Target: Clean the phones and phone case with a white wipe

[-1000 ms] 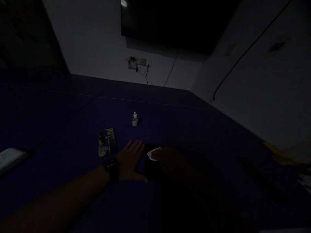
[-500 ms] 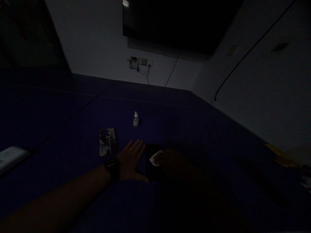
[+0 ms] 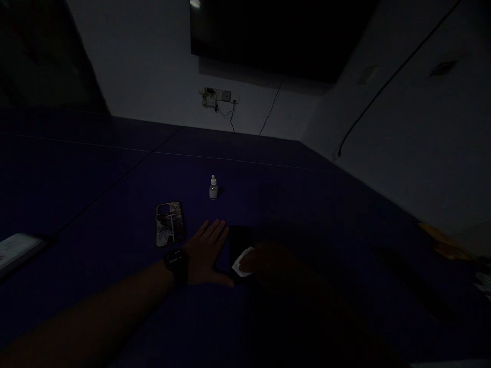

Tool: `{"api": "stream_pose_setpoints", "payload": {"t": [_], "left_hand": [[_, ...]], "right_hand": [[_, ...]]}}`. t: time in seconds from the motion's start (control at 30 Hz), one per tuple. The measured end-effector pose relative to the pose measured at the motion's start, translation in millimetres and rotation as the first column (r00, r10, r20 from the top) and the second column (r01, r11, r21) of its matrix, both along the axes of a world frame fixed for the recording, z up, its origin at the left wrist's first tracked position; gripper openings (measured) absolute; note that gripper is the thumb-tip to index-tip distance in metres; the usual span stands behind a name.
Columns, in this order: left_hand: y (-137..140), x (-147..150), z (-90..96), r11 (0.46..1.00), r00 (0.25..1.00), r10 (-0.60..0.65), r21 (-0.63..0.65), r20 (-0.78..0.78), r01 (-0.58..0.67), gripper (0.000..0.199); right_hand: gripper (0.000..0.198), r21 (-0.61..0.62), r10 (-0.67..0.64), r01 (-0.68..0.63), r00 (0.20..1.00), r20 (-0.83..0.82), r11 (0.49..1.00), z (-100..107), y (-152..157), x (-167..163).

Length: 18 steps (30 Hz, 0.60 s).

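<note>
A dark phone (image 3: 240,237) lies flat on the blue table (image 3: 184,317), its screen side hard to make out in the dim light. My left hand (image 3: 205,254) rests spread along the phone's left edge, fingers stretched out, a black watch on the wrist. With its fingers closed, my right hand (image 3: 264,263) presses a small white wipe (image 3: 241,263) onto the lower part of the phone. Left of my hands lies a patterned phone case (image 3: 169,225). Beyond them a small white-capped dropper bottle (image 3: 213,188) stands upright.
A white box-like object (image 3: 19,250) sits at the left edge. At far right are a yellow item (image 3: 445,240) and a long dark strip (image 3: 412,281). Behind the table, a wall holds sockets (image 3: 220,96) with cables and a large dark screen (image 3: 268,41).
My right hand has slid the white wipe down the phone toward me, baring its upper part. My left hand stays in place.
</note>
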<state>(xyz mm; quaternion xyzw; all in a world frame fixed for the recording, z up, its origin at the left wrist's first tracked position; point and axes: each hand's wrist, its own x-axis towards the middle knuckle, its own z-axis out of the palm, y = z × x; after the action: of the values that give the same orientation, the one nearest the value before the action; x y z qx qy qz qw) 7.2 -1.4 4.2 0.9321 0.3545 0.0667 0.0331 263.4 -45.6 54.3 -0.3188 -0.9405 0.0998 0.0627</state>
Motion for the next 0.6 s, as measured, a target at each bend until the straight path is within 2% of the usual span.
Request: {"api": "stream_pose_setpoints", "payload": {"t": [0.17, 0.37, 0.43, 0.53, 0.6], "left_hand": [[-0.6, -0.6, 0.1, 1.000, 1.000, 0.009, 0.014, -0.006, -0.009, 0.124], [0.1, -1.4, 2.3, 1.000, 0.999, -0.001, -0.004, -0.033, 0.001, 0.123], [-0.3, -1.5, 2.3, 1.000, 1.000, -0.002, 0.000, -0.017, 0.002, 0.122], [-1.4, -1.4, 2.0, 1.000, 1.000, 0.002, 0.011, -0.005, -0.002, 0.120], [-1.9, -1.2, 1.7, 1.000, 1.000, 0.005, 0.015, -0.011, -0.005, 0.119]], "right_hand": [[0.036, -0.061, 0.077, -0.087, 0.986, -0.146, 0.994, -3.2, -0.8, -2.2], [0.037, -0.002, -0.051, 0.051, 0.997, -0.053, 0.999, -6.0, 3.2, 4.6], [0.035, -0.014, -0.022, 0.021, 0.999, -0.032, 1.000, -4.5, 0.5, 2.3], [0.035, -0.073, 0.104, -0.109, 0.992, -0.072, 0.991, -1.1, -2.6, -6.1], [0.037, -0.092, 0.100, -0.108, 0.991, -0.087, 0.990, 1.2, -2.9, -9.1]]}}
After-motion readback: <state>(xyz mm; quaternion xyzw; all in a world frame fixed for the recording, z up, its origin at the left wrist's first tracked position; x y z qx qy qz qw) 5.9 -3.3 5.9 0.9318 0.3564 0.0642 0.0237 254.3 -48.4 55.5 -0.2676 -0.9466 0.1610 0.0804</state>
